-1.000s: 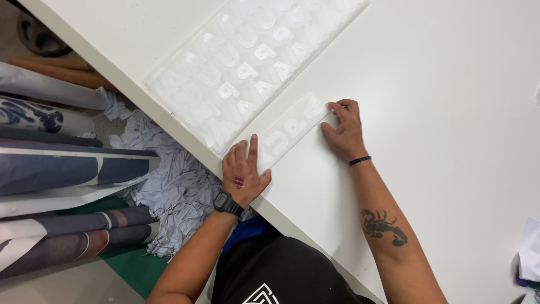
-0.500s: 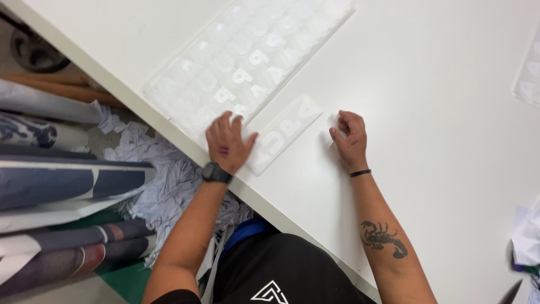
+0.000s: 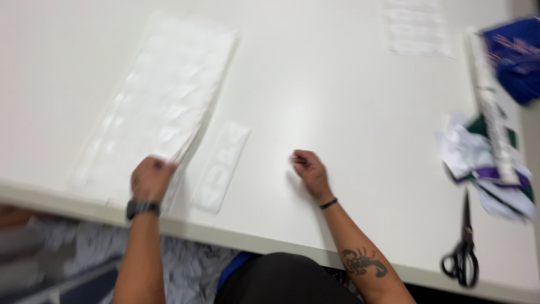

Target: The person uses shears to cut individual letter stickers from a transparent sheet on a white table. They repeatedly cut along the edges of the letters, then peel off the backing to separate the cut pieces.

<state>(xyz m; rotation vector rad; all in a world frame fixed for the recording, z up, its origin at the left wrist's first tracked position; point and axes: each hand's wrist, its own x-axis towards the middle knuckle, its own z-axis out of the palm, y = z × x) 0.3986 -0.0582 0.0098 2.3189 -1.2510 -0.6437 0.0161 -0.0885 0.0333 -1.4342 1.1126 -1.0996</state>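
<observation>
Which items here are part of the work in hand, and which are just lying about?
In hand:
left hand lifting the clear sheet stack
small clear strip
right hand, curled on the white table

Lying about:
black scissors
paper scraps
blue fabric

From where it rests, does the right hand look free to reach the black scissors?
Probably yes. The right hand lies loosely closed on the white table, and only bare tabletop shows between it and the scissors near the table's front edge.

left hand (image 3: 151, 177) curled, right hand (image 3: 308, 169) loosely fisted
</observation>
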